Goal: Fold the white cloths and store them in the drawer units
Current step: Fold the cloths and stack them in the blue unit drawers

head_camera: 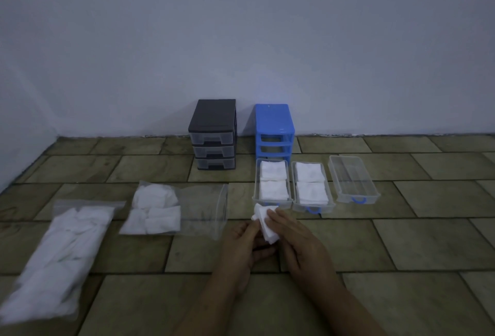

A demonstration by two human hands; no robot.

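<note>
Both my hands hold one small white cloth [266, 224] low over the tiled floor. My left hand [242, 241] grips its left edge and my right hand [292, 236] lies over its right side with fingers curled round it. Beyond the cloth stand three clear drawers pulled out of the blue drawer unit [273, 132]: the left drawer [255, 196] and the middle drawer [331, 203] each carry folded white cloths, and the right drawer [375, 193] has nothing in it. A black drawer unit [213, 132] with its drawers pushed in stands left of the blue one.
Two clear zip bags of white cloths lie on the floor to the left: one bag [171, 208] near my left hand and a longer bag [61, 252] further left. A pale wall runs behind the drawer units.
</note>
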